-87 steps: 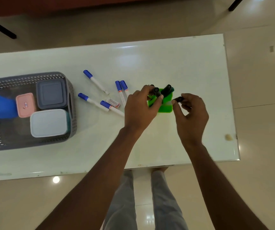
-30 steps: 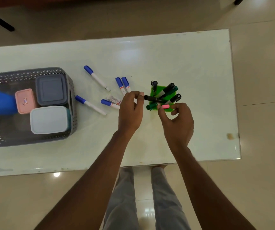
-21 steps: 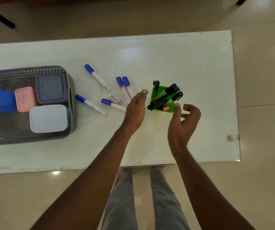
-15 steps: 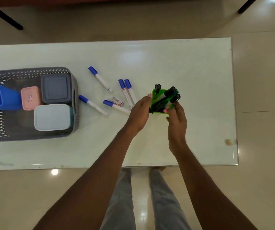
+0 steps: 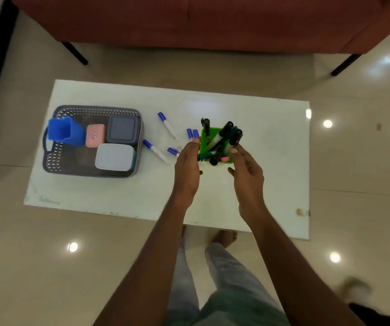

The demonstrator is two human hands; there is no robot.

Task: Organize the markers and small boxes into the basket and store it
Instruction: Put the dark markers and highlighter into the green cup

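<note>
A green cup (image 5: 204,142) full of black and dark green markers (image 5: 227,135) sits between my two hands above the white table (image 5: 274,161). My left hand (image 5: 187,164) holds its left side and my right hand (image 5: 245,171) its right side. Several blue-capped markers lie loose on the table, among them one (image 5: 167,125) further back and one (image 5: 155,151) near the basket. The grey mesh basket (image 5: 55,162) stands at the left. It holds a blue cup (image 5: 62,132), a pink box (image 5: 94,138), a dark grey box (image 5: 122,131) and a pale box (image 5: 114,157).
A red-brown sofa (image 5: 213,20) on black legs stands beyond the table. Glossy tiled floor surrounds the table. My legs show below its near edge. A small brown speck (image 5: 299,211) lies at the table's near right corner.
Earlier my hands dropped markers into the green cup. They then closed on its two sides, and the cup now looks raised. The view has pulled back, so the sofa shows.
</note>
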